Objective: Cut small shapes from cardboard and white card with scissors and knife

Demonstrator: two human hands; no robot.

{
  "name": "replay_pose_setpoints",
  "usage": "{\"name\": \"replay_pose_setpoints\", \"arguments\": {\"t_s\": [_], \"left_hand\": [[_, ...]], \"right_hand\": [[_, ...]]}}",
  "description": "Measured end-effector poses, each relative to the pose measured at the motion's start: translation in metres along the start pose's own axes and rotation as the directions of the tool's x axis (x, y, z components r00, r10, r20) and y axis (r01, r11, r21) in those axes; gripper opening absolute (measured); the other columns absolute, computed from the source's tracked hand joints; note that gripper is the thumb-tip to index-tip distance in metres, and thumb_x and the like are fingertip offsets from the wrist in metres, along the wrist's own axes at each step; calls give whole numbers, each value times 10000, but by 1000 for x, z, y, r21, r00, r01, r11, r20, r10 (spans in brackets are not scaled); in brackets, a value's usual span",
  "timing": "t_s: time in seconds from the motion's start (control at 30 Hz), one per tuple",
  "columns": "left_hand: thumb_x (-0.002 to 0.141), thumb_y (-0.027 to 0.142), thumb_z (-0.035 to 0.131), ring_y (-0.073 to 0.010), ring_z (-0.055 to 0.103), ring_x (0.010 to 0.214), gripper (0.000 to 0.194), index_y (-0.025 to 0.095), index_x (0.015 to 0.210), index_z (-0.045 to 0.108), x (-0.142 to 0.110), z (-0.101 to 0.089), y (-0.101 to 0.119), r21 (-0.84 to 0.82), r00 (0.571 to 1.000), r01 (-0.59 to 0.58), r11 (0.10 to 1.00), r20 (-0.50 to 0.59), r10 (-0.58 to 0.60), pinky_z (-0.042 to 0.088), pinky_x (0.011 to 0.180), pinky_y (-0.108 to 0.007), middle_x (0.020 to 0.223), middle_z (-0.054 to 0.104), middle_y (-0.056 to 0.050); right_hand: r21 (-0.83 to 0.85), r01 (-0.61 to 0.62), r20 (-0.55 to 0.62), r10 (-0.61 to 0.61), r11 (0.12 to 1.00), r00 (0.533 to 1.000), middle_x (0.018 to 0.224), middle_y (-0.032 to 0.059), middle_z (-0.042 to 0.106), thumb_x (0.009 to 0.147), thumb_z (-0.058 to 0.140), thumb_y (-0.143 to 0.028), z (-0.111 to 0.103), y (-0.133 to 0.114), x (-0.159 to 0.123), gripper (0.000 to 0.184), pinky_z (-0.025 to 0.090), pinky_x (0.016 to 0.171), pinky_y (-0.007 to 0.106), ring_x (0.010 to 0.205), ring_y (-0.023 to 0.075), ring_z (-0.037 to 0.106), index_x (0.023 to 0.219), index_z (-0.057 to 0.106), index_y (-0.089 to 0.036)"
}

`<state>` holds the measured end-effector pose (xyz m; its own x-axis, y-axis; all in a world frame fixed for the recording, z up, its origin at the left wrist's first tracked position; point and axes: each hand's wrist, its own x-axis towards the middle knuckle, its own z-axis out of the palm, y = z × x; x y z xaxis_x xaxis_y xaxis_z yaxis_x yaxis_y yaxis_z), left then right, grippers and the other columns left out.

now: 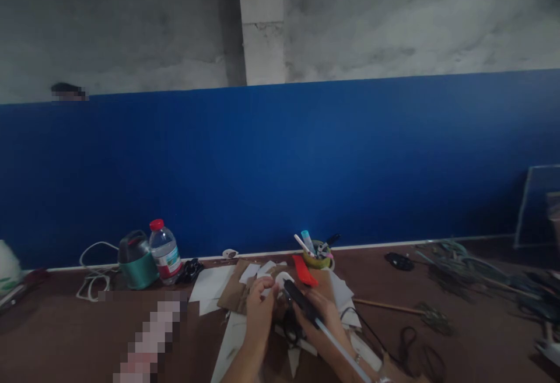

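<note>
Right hand (325, 309) grips a black tool (301, 299); left hand (261, 293) curls (grip unclear)

Black elongated hand tool (301, 302): near 6 o'clock in the view, lying aslant, nose toward 11 o'clock. Pale, straight rod (343, 350) projects from its rear toward 4–5 o'clock. White piece (285, 278), rounded upper edge, at the nose's 11 o'clock side; partly hidden, contact with nose indeterminate.
</note>
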<state>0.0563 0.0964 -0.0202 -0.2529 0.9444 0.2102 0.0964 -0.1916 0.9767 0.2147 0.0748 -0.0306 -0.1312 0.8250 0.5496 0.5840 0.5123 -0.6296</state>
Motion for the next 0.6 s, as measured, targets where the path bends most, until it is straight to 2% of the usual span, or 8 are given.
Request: {"name": "replay_pose_setpoints", "arguments": {"t_s": [0.17,0.23,0.33,0.5,0.6], "left_hand": [[607,533,668,-279,605,843,346,188,638,675,0,1,2,9,1000,-11,1000,-1,11,448,647,-318,880,676,-103],[608,526,669,-276,606,838,344,185,649,681,0,1,2,10,1000,-4,1000,-2,4,442,638,-313,885,679,-106],[621,510,666,-273,606,854,328,185,665,686,0,1,3,14,1000,-4,1000,3,4,439,646,-308,899,681,-104],[639,510,658,-284,602,884,336,177,669,681,0,0,1,30,999,-22,999,29,21,442,659,-315,905,675,-116],[662,512,642,-285,601,894,342,175,706,687,0,-1,-1,33,999,-20,999,35,19,444,678,-322,925,674,-118]], "right_hand": [[-9,-11,-58,10,1000,998,831,72,724,802,515,-269,-5,-13,1,229,543,695,281,732,216,685,919,696,-193],[-18,-7,-82,6,1000,997,783,60,719,804,506,-277,-5,-16,1,219,540,672,268,690,204,681,868,699,-196],[-48,-38,-113,33,998,993,713,62,705,795,506,-305,0,-13,1,225,532,592,258,612,199,667,757,694,-188],[-39,-28,-112,24,999,993,787,73,720,777,506,-291,7,-4,1,221,537,636,263,710,216,683,833,698,-195],[-55,-39,-94,33,998,995,751,73,708,782,492,-292,7,0,-1,211,524,602,245,690,206,675,760,678,-196]]}}
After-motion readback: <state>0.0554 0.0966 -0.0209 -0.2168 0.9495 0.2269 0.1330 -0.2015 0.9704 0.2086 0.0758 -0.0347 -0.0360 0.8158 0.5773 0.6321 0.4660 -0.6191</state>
